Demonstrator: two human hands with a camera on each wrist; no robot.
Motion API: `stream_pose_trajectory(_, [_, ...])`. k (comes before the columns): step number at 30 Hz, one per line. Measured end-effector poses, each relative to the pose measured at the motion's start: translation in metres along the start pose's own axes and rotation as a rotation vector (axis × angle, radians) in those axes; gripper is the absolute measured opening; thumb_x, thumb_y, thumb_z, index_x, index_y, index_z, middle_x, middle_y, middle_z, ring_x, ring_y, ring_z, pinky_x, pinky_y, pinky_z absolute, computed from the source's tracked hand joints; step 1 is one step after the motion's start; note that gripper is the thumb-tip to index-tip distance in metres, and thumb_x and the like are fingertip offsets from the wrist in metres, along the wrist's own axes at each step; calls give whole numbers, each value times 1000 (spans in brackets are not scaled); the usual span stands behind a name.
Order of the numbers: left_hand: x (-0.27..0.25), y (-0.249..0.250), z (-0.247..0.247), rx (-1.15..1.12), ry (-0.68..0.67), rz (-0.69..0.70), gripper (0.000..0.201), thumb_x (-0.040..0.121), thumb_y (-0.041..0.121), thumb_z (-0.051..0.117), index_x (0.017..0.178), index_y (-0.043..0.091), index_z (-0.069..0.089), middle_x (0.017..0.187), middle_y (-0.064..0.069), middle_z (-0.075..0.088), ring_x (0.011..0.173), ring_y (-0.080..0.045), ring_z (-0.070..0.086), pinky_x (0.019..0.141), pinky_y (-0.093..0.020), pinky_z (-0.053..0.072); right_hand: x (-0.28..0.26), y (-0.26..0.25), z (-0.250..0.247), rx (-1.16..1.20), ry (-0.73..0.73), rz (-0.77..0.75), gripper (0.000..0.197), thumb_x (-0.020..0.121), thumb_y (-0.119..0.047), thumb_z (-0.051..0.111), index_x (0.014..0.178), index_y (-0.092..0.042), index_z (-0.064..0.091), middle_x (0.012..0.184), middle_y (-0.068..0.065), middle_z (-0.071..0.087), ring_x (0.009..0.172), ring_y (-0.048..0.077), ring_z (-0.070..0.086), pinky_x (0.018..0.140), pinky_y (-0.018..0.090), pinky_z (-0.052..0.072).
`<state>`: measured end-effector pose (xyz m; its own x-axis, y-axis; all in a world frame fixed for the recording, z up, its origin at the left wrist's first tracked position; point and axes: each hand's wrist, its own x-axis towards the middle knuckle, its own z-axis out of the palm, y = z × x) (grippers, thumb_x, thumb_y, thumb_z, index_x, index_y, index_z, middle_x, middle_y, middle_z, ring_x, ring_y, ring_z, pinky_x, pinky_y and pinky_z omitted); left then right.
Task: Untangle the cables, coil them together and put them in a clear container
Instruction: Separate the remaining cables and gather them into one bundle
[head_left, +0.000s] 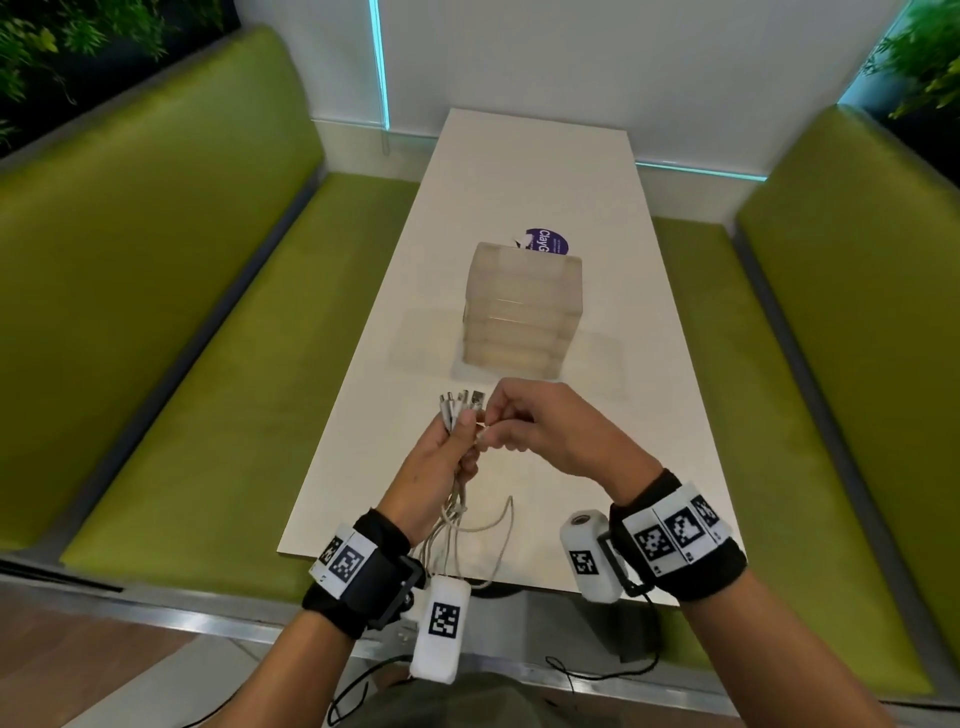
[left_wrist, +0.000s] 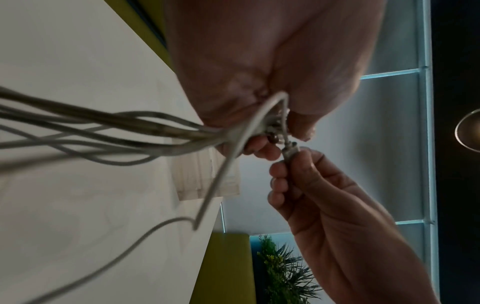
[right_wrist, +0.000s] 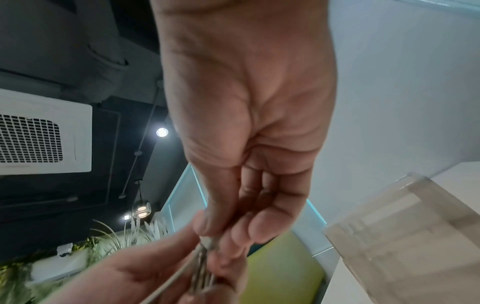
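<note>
Overhead, centre frame: purple sticker (head_left: 546, 242) reads "ClayG…" behind clear container (head_left: 522, 312) on table (head_left: 649, 415). Left hand (head_left: 441, 467) grips cables (head_left: 457, 512), plugs pointing up-frame, strands trailing down. Right hand (head_left: 550, 431) pinches one plug.
L wrist cam: cables (left_wrist: 103, 131) run left-right.
R wrist cam: right-hand fingers (right_wrist: 262, 228) curled on plug (right_wrist: 207, 241).

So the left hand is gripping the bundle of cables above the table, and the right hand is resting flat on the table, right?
Not quite. The left hand does grip the cables above the table, but the right hand is raised too, pinching one cable's plug; the left wrist view shows it.
</note>
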<state>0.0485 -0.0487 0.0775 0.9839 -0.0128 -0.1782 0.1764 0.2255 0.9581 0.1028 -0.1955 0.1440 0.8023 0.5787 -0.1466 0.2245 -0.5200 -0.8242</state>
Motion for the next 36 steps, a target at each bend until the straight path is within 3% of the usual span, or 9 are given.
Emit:
stream_pose_trajectory(4, [-1, 0, -5, 3, -67, 24, 41, 91, 38, 43, 109, 4, 55, 74, 5, 49, 62, -7, 39, 57, -20, 34, 6, 6, 9, 97, 130, 13, 21, 81, -14, 71, 85, -19, 51, 76, 12, 69, 58, 10, 55, 60, 23, 46])
stream_pose_trajectory(8, [-1, 3, -12, -26, -34, 42, 22, 98, 27, 41, 100, 12, 58, 63, 7, 48, 55, -7, 36, 52, -18, 31, 6, 21, 24, 176, 213, 72, 28, 80, -32, 73, 88, -20, 48, 82, 11, 67, 67, 13, 56, 65, 30, 48])
stream_pose_trajectory(11, [4, 4, -16, -121, 79, 56, 21, 99, 24, 42, 103, 13, 60, 58, 7, 45, 52, -7, 33, 52, -20, 27, -1, 39, 40, -72, -133, 73, 35, 81, -41, 69, 108, -22, 57, 120, -2, 59, 108, 13, 53, 91, 27, 42])
stream_pose_trajectory(13, [7, 4, -19, -174, 121, 65, 22, 100, 25, 41, 104, 11, 59, 57, 7, 45, 51, -8, 31, 53, -23, 25, -6, 52, 56, -175, -270, 22, 35, 84, -34, 67, 114, -19, 56, 134, 0, 53, 122, 14, 46, 99, 25, 34])
stream_pose_trajectory(19, [12, 11, -21, -290, 152, 131, 27, 93, 31, 45, 103, 8, 55, 53, 7, 40, 46, -6, 26, 48, -20, 23, -15, 72, 96, -47, -309, 64, 10, 88, -16, 62, 92, -12, 54, 91, 1, 63, 88, 13, 59, 85, 30, 47])
stream_pose_trajectory(23, [12, 11, -22, -285, 153, 142, 30, 92, 33, 45, 103, 8, 55, 54, 7, 38, 47, -6, 25, 48, -20, 22, -20, 78, 109, 27, -256, 124, 10, 89, -16, 61, 97, -20, 57, 89, -4, 63, 80, 8, 60, 80, 22, 49])
stream_pose_trajectory(28, [8, 8, -14, -241, 113, 119, 24, 101, 25, 39, 105, 7, 55, 54, 8, 39, 49, -7, 24, 50, -21, 22, -22, 90, 123, -35, -246, 142, 10, 84, -5, 61, 92, -10, 59, 83, -3, 59, 73, 7, 54, 66, 14, 43])
stream_pose_trajectory(32, [6, 10, -12, -224, 83, 126, 24, 99, 26, 40, 109, 7, 52, 55, 8, 39, 50, -8, 24, 54, -27, 17, -28, 106, 141, -161, -125, 87, 14, 83, -8, 63, 97, -8, 64, 96, 6, 58, 89, 16, 50, 84, 34, 45])
stream_pose_trajectory(36, [3, 13, -19, -223, 95, 129, 22, 101, 23, 39, 107, 8, 52, 55, 8, 39, 48, -6, 25, 51, -23, 19, -38, 112, 143, -290, -58, 41, 37, 86, -26, 63, 122, -18, 60, 116, 4, 50, 109, 18, 41, 94, 29, 37])
